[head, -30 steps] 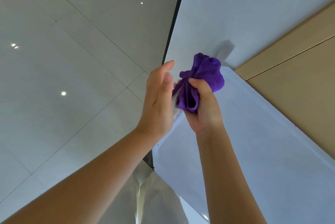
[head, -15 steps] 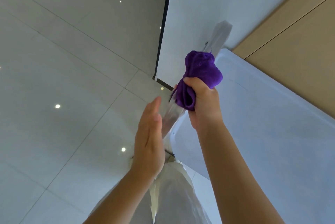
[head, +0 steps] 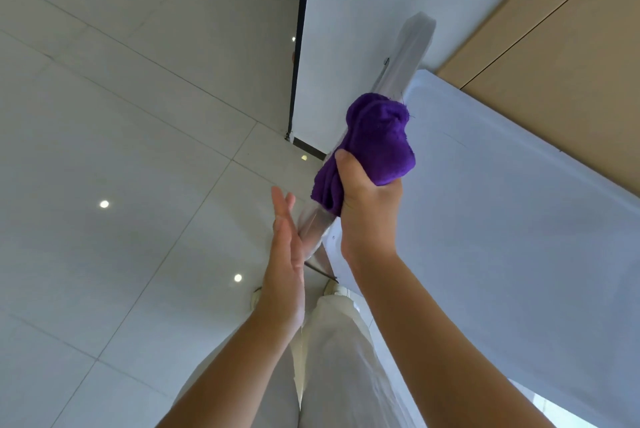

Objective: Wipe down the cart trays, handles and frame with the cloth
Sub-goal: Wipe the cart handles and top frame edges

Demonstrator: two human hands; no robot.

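Wrapped in the right hand [head: 369, 209], the purple cloth [head: 375, 141] is bunched round the cart's metal upright [head: 410, 53], at the corner of the white tray [head: 502, 219], whose edge runs away toward the wooden wall panel [head: 568, 56]. Pale floor tiles [head: 121, 150] spread wide on the left side, giving free room there. Beside the post's lower part, the left hand [head: 285, 264] is flat with straight fingers, holding nothing.

Head view, steeply downward, close over hands [head: 367, 216].
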